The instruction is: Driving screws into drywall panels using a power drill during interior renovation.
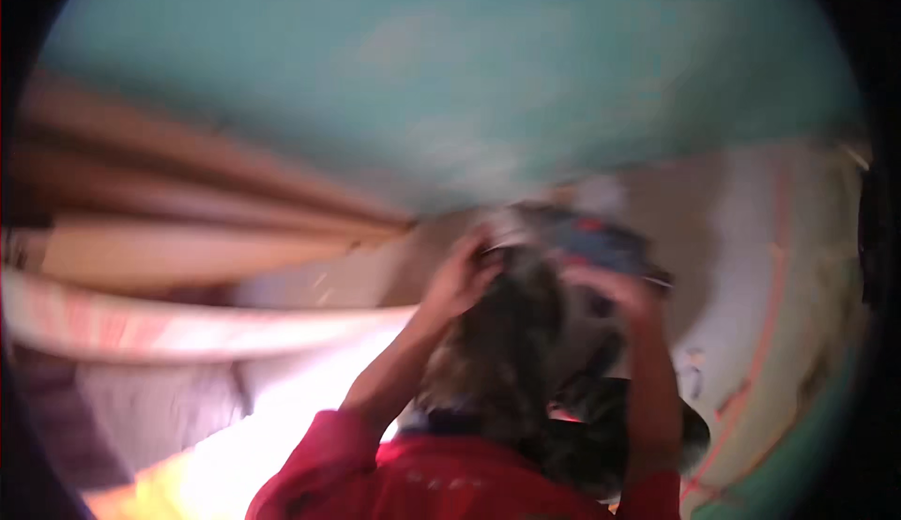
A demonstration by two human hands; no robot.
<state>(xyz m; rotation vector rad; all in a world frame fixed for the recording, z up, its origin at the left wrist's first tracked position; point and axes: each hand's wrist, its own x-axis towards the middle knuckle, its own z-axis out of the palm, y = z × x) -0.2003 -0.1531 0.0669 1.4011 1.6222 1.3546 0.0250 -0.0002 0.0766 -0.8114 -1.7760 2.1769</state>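
The whole picture is smeared by motion. My left hand (462, 278) is bent, its fingers partly visible beside a dark patterned trouser leg (507, 323) and a small pale thing (508, 228). Whether it grips either one does not show. At the right, my right hand (615, 285) lies against the near edge of a blurred blue-grey thing (601, 243) with red patches. Its fingers run together with that thing, so I cannot make out a grip. Both forearms reach forward from the sleeves of a red shirt (441, 478).
A teal wall (450, 69) rises ahead. At the left are brown wooden boards (188, 248) and a pale striped cloth edge (206, 328), with very bright light (272, 412) below. A pale surface with a red line (774, 267) curves along the right.
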